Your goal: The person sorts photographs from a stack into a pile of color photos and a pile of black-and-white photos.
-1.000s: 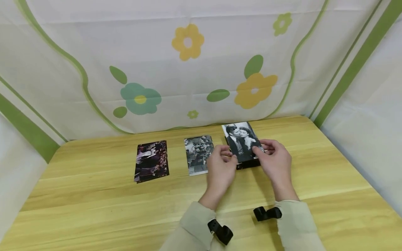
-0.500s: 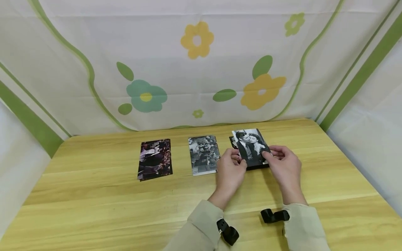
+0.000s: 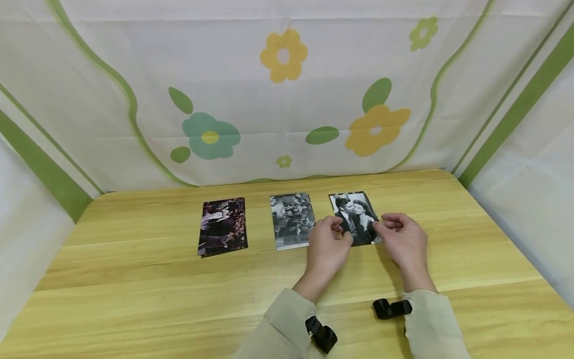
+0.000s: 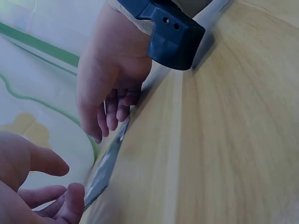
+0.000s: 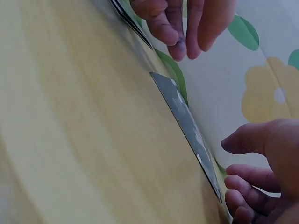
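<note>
A black-and-white photo of a couple [image 3: 353, 215] lies on the right-hand pile, with darker edges of other photos showing behind it. My left hand [image 3: 327, 244] is at its left edge, thumb and fingers apart and relaxed. At the right edge is my right hand [image 3: 405, 244], likewise loosely spread. The right wrist view shows a gap between the right thumb and fingers [image 5: 261, 172], with the photo pile [image 5: 187, 135] flat on the table beside them. In the left wrist view, nothing sits between the left thumb and fingers [image 4: 35, 182].
Left of the hands lies a pile of grey crowd photos [image 3: 292, 220], close to the left hand. Farther left is a pile of dark colour photos [image 3: 222, 227]. The wooden table [image 3: 179, 299] ends at a flower-printed curtain [image 3: 269, 114]. Black wrist cameras [image 3: 392, 308] sit on both sleeves.
The couple photo was held tilted between both hands above the pile. It has come down flat onto the pile, and both hands have let go, staying beside it.
</note>
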Tool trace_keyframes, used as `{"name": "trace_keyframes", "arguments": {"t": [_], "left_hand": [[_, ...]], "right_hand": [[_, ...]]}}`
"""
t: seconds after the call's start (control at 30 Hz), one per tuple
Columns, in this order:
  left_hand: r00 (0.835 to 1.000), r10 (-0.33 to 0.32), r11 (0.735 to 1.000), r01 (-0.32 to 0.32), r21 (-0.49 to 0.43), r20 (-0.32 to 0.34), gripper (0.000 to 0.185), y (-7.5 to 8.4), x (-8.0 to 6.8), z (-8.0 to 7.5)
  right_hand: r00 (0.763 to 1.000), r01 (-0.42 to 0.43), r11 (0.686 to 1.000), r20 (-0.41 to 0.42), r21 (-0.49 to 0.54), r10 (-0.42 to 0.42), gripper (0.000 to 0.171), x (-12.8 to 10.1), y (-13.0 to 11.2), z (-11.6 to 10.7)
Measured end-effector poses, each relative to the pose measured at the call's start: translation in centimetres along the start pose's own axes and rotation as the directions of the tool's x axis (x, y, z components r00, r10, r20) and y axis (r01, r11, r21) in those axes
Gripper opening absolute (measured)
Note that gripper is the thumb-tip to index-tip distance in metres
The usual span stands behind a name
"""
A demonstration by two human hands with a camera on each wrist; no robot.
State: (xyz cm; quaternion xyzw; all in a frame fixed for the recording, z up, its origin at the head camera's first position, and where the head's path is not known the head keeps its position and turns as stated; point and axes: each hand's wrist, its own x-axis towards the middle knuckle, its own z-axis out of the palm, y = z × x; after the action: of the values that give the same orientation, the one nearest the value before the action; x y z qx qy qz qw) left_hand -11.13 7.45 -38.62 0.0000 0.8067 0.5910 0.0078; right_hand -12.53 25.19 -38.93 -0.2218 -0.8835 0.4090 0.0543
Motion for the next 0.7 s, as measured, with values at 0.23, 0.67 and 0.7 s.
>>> {"name": "trace_keyframes", "arguments": {"t": [0.23,0.67,0.7], "left_hand": [[1.0,-0.002,0.999,0.003,-0.043,0.014,0.032,0.3,-0.3,-2.4],[0.99,-0.091,0.995,0.087,-0.047,-0.103,0.032,-1.4,-0.9,-10.3],[0.988,-0.102,0.994,0.096,-0.054,-0.116,0.032,-1.7,-1.0,-10.9]], "right_hand": [[0.999,0.052,0.998,0.01,0.034,-0.052,0.042,-0.7,-1.5,0.3],[0.958,0.19,0.975,0.194,0.113,-0.209,0.04,-3.7,-4.6,4.0],[0.956,0.194,0.974,0.202,0.114,-0.214,0.04,-3.9,-4.8,4.2]]}}
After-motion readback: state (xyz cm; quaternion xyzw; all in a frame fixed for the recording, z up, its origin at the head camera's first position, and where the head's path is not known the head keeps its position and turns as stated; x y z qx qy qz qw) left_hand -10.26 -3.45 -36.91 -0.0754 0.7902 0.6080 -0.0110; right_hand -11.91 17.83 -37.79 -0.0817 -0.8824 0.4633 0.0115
